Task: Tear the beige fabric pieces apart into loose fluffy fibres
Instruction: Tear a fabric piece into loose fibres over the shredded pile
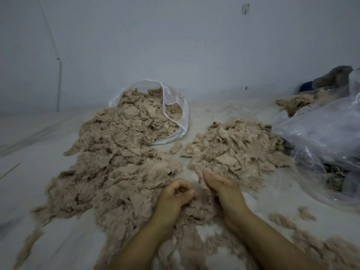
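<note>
Btwn both hands [176, 193] [224, 191], fibre clump [196, 211], long axis cam-ward

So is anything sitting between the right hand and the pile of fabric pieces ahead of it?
Nothing visible does. The right hand already has its fingertips at the near edge of the smaller pile; the left hand sits beside it, not in the way.

We take this for a bare workroom or storeroom used for hand-sorting textile scrap, not a home. A plain pale wall [175, 45] rises at the far side, unfurnished, with a thin cord [59, 84] hanging at far left. The pale floor [39, 137] carries heaps of beige fabric scraps [116, 152], a clear plastic bag [175, 106] spilling them, and crumpled plastic sheeting [321, 137] at right.
</note>
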The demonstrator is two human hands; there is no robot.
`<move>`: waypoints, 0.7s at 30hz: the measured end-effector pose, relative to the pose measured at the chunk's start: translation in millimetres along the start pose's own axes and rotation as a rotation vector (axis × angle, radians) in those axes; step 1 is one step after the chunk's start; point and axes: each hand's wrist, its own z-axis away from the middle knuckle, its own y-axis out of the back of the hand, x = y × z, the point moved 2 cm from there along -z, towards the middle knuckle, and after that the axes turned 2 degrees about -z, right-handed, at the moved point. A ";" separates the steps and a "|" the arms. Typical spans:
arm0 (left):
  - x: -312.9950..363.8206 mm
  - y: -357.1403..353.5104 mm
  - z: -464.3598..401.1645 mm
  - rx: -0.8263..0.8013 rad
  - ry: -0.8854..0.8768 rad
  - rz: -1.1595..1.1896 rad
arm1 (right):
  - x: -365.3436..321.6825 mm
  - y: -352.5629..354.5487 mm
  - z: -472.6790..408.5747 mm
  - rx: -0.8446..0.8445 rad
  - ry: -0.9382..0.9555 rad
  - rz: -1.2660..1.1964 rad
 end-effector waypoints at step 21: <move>-3.2 1.4 1.5 -0.050 0.018 0.076 | 4.9 -1.0 4.3 -0.110 0.027 0.150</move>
